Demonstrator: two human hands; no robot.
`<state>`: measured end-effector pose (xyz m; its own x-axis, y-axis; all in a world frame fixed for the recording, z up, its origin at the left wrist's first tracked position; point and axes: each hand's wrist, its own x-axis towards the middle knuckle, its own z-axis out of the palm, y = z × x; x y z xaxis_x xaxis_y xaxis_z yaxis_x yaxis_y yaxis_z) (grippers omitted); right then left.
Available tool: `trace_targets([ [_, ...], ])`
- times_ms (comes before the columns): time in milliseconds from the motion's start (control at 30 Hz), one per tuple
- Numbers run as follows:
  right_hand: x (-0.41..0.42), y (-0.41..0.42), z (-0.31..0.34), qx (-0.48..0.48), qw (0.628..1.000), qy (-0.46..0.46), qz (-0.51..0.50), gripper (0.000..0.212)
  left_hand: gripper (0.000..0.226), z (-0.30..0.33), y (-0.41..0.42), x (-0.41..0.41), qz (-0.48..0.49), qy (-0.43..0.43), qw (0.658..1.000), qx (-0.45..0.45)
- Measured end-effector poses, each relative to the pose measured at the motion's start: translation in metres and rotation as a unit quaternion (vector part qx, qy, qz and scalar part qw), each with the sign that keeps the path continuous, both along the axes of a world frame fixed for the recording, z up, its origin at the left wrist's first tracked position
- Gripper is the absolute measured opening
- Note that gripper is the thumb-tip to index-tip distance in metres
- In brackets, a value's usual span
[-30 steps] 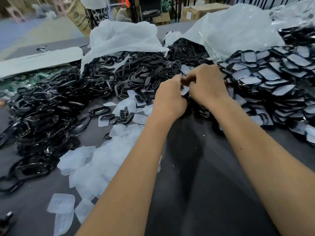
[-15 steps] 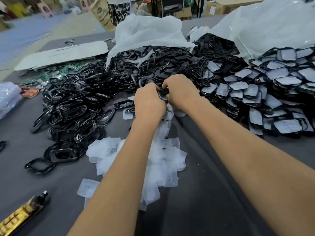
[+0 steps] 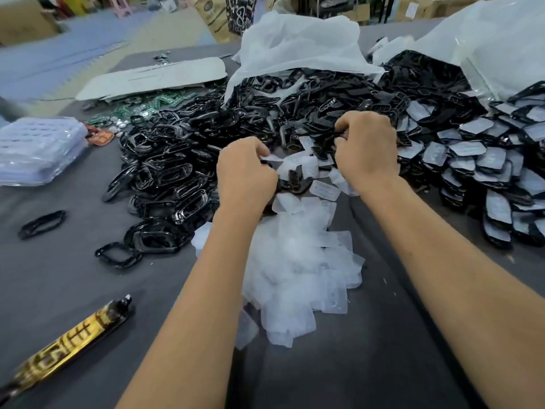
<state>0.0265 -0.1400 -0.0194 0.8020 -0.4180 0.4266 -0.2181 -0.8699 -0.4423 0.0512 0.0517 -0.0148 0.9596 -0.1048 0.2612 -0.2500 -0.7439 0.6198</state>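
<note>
While both hands meet mid-table, the left hand (image 3: 244, 172) pinches a clear film (image 3: 272, 158), fingers curled tight. The right hand (image 3: 365, 146), at 1 o'clock from it, is curled round a small black part (image 3: 338, 133) that the knuckles mostly hide. Film and part sit slightly apart, and I cannot tell whether the film is fully off. A peeled-film heap (image 3: 295, 270) lies at 6 o'clock of the hands, touching the left forearm, and it is big, so many pieces look done. The filmed-parts pile (image 3: 472, 154) at 3 o'clock is also big, every piece with its sheet on, so plenty is left; I judge the job roughly midway at best. Bare black frames (image 3: 168, 172) are piled at 9 o'clock, and white bags (image 3: 295, 45) spill more parts at 12. A gold bar (image 3: 67, 346) lies on the grey table (image 3: 59, 276) at 7 o'clock, with a clear tray stack (image 3: 38, 149) far out at 9.
</note>
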Motion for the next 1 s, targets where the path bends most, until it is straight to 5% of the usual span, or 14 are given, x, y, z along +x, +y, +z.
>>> trace_targets([
  [133, -0.002, 0.022, 0.001, 0.032, 0.998, -0.038, 0.025, 0.022, 0.033, -0.009, 0.049, 0.000, 0.081, 0.002, 0.984, 0.161],
  [267, -0.007, 0.067, -0.001, 0.190, 0.967, -0.075, 0.156, 0.007, 0.049, -0.016, 0.069, 0.001, 0.097, 0.027, 0.982, 0.161],
  [533, -0.015, 0.074, -0.016, 0.607, 0.749, -0.020, 0.263, 0.012, 0.028, -0.025, 0.059, 0.004, 0.108, -0.100, 0.974, 0.171],
  [633, -0.017, 0.069, -0.020, 0.626, 0.730, -0.018, 0.274, 0.018, 0.027, -0.019, 0.052, 0.005, 0.113, -0.149, 0.981, 0.047],
  [800, -0.018, 0.063, -0.021, 0.621, 0.729, -0.032, 0.286, 0.020, 0.025, -0.021, 0.033, -0.001, 0.043, 0.009, 0.953, -0.300],
  [1000, -0.017, 0.060, -0.021, 0.621, 0.728, -0.031, 0.290, 0.014, 0.017, -0.024, 0.029, 0.002, 0.047, 0.061, 0.916, -0.394],
])
